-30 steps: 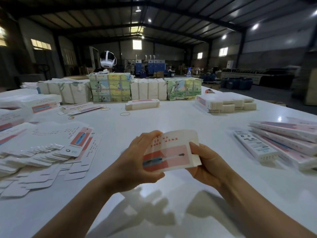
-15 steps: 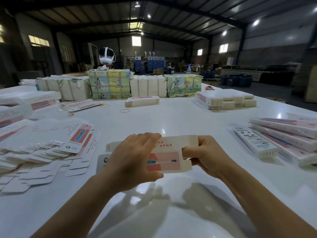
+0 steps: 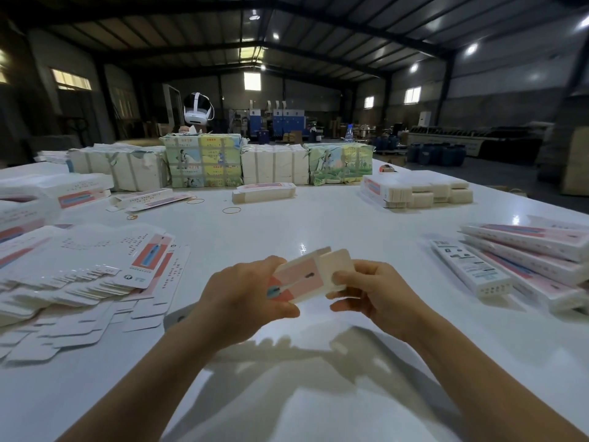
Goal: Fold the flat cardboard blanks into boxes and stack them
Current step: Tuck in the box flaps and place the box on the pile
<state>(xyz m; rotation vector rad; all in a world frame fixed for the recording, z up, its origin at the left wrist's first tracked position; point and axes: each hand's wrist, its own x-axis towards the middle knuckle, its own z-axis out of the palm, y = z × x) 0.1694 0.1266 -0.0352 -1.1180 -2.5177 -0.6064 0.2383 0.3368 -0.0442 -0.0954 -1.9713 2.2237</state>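
Dim steel-roofed warehouse, ceiling lamps lit, blue machines along the far wall. Wide white table (image 3: pixel 318 218) filling the foreground, glossy under the lights.

Held above the table's near middle, between both hands: one cardboard blank (image 3: pixel 306 277), partly folded, pink and red printed face up, pale end flap turned toward the right. Left hand (image 3: pixel 245 301) curled round the blank's left end, thumb underneath, fingers over the top edge. Right hand (image 3: pixel 373 295) pinching the right end, thumb pressed on the pale flap, other fingers curled beneath. Whether the far side of the blank is tucked: cannot tell.

Fanned out on the table to the left, well apart from the hands: pile of flat blanks (image 3: pixel 79 275), white tabs overlapping, one printed panel uppermost. On the right, near the table edge: stack of folded boxes (image 3: pixel 529 263), long and narrow, lying at a slant, one white box (image 3: pixel 468 266) with dark print just beside them.

Further back: row of wrapped bundles (image 3: pixel 274 164), two with colourful printed wrappers, two plain white. In front of these, a single long box (image 3: pixel 264 193) and loose rubber bands (image 3: pixel 231 210). At rear right, another bundle of white flat stock (image 3: pixel 417 189). Behind the bundles, a white headset (image 3: pixel 198 111).
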